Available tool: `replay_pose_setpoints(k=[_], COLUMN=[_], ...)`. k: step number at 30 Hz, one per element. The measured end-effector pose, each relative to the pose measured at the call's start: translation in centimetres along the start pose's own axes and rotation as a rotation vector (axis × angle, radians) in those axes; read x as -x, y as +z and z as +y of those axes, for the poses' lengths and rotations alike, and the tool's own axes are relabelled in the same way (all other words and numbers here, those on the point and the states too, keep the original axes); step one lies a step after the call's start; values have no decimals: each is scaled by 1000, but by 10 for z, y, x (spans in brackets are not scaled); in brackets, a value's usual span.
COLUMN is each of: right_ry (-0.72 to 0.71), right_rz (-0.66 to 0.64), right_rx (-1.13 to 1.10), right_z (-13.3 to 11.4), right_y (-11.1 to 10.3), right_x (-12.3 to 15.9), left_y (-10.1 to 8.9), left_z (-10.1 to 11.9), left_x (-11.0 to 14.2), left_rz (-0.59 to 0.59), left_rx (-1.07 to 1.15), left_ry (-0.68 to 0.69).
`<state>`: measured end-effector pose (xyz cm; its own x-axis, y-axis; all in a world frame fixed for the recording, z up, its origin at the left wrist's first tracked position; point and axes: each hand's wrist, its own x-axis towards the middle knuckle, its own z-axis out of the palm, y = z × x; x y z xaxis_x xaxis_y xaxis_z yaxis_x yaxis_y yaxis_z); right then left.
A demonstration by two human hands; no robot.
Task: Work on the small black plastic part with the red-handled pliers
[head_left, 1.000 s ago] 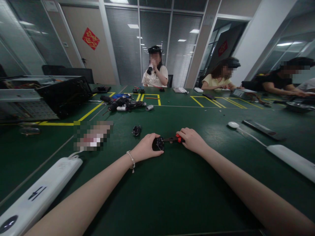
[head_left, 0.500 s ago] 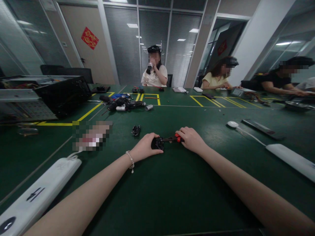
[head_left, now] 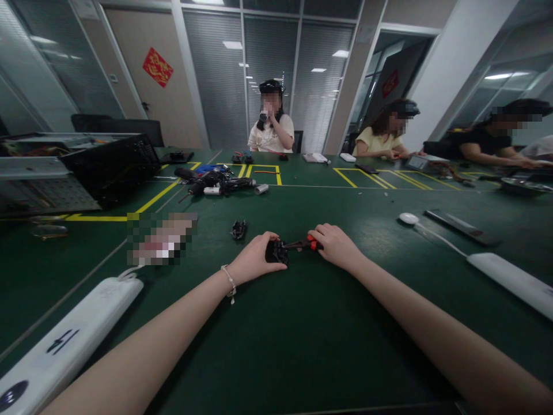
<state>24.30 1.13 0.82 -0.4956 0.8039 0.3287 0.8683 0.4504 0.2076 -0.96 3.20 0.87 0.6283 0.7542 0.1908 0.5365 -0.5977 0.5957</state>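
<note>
Between the thumb and fingers of my left hand [head_left: 253, 257] is a small black plastic part [head_left: 276, 252], held low over the green table [head_left: 311, 346]. My right hand [head_left: 334, 245] is closed around the red handles of long-nosed pliers [head_left: 300, 245]. The pliers' thin jaws point left and meet the right side of the black part; what they grip there is too small to make out. A second small black part [head_left: 238, 229] lies on the table beyond my left hand.
A white power strip [head_left: 73, 340] lies at left, another [head_left: 510, 279] at right. An open computer case [head_left: 112, 173] stands at the far left. Black tools and cables [head_left: 218, 178] are heaped ahead. A dark flat bar [head_left: 460, 226] lies at right. Several people sit across the table.
Both hands, the black part and the pliers keep nearly the same place. The whole view has shifted slightly. A person at the far right side has moved their hands a little.
</note>
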Motion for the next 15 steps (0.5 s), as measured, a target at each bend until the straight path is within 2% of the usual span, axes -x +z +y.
replay_pose_setpoints(k=[15], right_ry=[-9], right_rz=[-10], right_rx=[9], right_z=[4], right_y=[1], right_x=[0], left_y=[0], left_z=[1], left_x=[0], left_rz=[-11], left_rx=[-48], left_ry=[44])
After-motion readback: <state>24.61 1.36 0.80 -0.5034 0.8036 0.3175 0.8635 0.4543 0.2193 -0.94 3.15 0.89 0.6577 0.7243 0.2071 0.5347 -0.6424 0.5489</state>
